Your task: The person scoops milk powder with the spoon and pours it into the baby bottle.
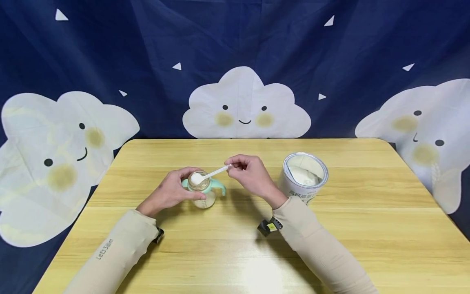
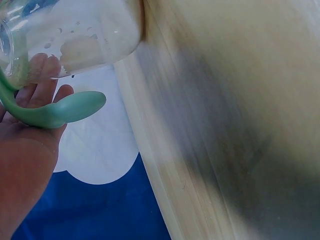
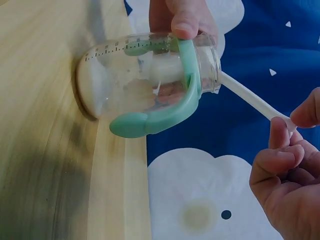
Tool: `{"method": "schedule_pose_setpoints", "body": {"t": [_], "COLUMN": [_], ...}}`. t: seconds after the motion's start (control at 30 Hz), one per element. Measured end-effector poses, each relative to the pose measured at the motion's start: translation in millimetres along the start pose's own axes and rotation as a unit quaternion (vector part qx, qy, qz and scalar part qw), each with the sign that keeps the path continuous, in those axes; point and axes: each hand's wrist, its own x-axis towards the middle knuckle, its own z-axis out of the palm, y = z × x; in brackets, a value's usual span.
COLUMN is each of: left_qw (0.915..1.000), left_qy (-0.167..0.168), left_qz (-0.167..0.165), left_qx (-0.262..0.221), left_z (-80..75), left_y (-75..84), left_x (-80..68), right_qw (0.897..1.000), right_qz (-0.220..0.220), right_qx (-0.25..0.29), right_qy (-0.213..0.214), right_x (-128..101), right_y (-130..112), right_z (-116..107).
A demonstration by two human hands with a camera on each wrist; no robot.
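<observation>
A clear baby bottle point(image 1: 202, 192) with green handles point(image 3: 160, 112) stands on the wooden table point(image 1: 235, 253), some white powder at its bottom. My left hand point(image 1: 172, 192) grips the bottle around its neck; its fingers point(image 2: 42, 82) show through the glass point(image 2: 75, 35). My right hand point(image 1: 247, 171) pinches the end of a white scoop point(image 1: 209, 175), whose bowl of white powder sits over the bottle's mouth. In the right wrist view the scoop handle point(image 3: 250, 97) runs from the bottle mouth to my fingertips point(image 3: 280, 132).
An open tin of white powder point(image 1: 304, 175) stands right of my right hand. The table's far edge meets a dark blue cloth with white cloud faces point(image 1: 246, 106). Bare wood lies in front of my arms.
</observation>
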Motion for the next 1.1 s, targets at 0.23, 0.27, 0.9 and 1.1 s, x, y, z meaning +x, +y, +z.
{"method": "schedule_pose_setpoints", "body": {"t": [0.23,0.27,0.9,1.1], "left_qw": [1.0000,1.0000,0.9999,0.9999], "left_qy": [0.000,0.000,0.002,-0.002], "left_qz": [0.005,0.006,0.008,0.001], "left_qx": [0.006,0.005,0.009,0.013], "left_z": [-0.9,-1.0,0.3,0.2], "left_y": [-0.4,-0.1,-0.9,1.1], "left_x": [1.0,1.2,1.0,1.5], "right_qw": [1.000,1.000,1.000,0.999], "right_qz": [-0.014,-0.012,0.015,0.022], "right_qx": [0.014,0.013,-0.003,0.006], "right_qy": [0.019,0.018,0.009,0.030], "right_x": [-0.4,-0.7,-1.5,1.7], "right_y": [-2.0,-2.0,3.7,2.5], "right_z": [-2.6,-2.7,-6.8,-8.4]}}
